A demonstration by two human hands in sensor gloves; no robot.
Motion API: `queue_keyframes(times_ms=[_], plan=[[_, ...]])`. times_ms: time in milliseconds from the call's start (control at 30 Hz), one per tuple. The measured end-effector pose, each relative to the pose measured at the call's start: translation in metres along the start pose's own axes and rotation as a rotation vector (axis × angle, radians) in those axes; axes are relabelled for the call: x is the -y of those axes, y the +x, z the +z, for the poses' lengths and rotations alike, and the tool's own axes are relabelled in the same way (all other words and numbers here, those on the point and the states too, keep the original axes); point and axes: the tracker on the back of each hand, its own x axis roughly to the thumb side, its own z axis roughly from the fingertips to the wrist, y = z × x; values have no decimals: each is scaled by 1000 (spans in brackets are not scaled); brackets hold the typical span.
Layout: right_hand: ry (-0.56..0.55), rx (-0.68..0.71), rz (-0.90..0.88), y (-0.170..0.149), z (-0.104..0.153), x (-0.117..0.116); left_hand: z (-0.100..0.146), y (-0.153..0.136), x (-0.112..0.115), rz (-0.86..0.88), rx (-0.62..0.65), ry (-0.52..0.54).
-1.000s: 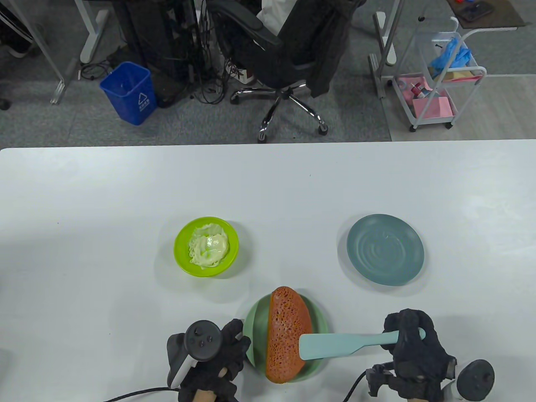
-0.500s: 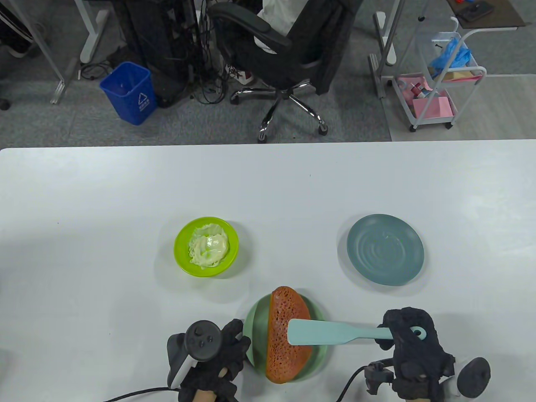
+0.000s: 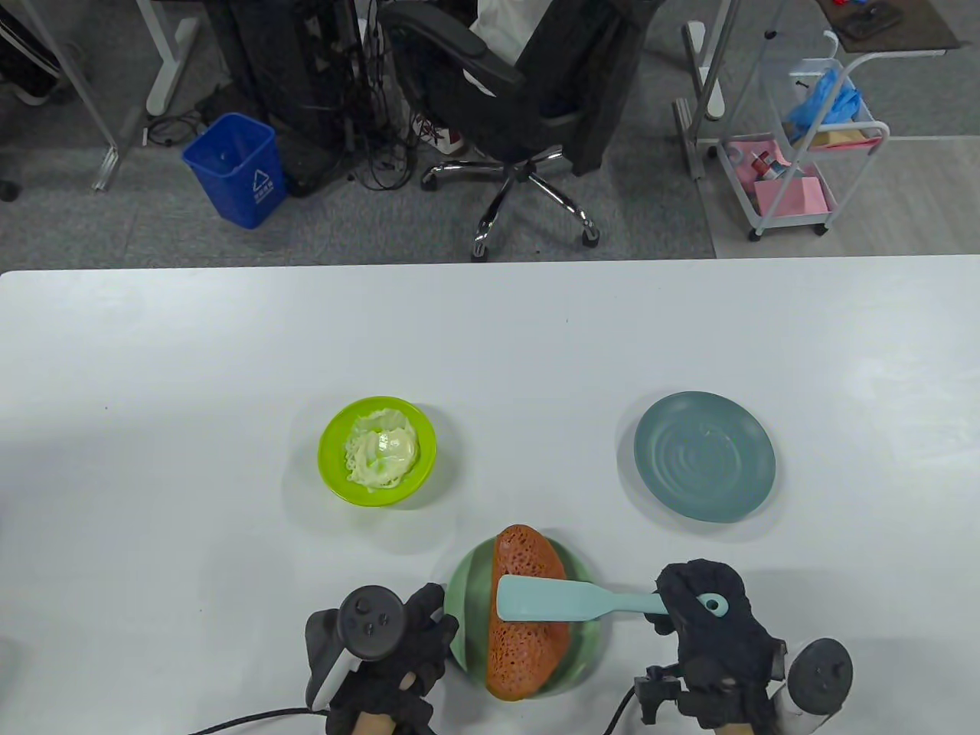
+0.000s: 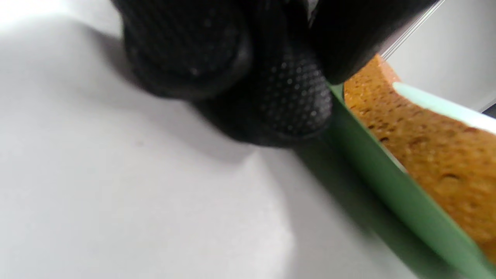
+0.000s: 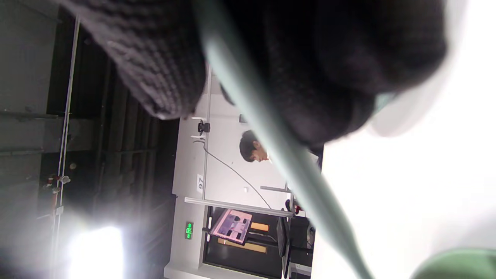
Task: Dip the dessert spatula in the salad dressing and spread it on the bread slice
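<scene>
A brown porous bread slice (image 3: pixel 523 635) lies on a light green plate (image 3: pixel 467 593) at the table's near edge. My right hand (image 3: pixel 700 612) grips the handle of a pale teal dessert spatula (image 3: pixel 547 599); its blade lies across the upper half of the bread. The handle also shows in the right wrist view (image 5: pixel 271 143). A lime green bowl (image 3: pixel 331 452) with creamy salad dressing (image 3: pixel 383 450) stands to the upper left. My left hand (image 3: pixel 417 635) rests on the table, fingers (image 4: pixel 286 97) touching the plate's left rim (image 4: pixel 372 162). The bread also shows in the left wrist view (image 4: pixel 426 155).
An empty grey-blue plate (image 3: pixel 704 456) stands at the right, beyond my right hand. The table's far edge (image 3: pixel 490 264) borders a floor with an office chair (image 3: pixel 528 99) and a blue bin (image 3: pixel 237 168).
My right hand has moved left and slightly away from me, sliding the spatula blade leftward and up across the bread. My left hand has not moved.
</scene>
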Motion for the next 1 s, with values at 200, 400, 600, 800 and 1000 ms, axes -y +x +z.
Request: queue_keyframes(times_ms=[200,400,600,800,1000], plan=[[-37,34,47,11,3,4,0,0,0,0,0,0],[-87,68,66,20,3,15,0,0,0,2,1,-1],[-152,75,55,23,0,31,0,0,0,1,1,-1],[-158,57,37,19,-2,36,0,0,0,0,1,-1],[-172,59,-7,17,-2,35,0,0,1,-3,2,1]])
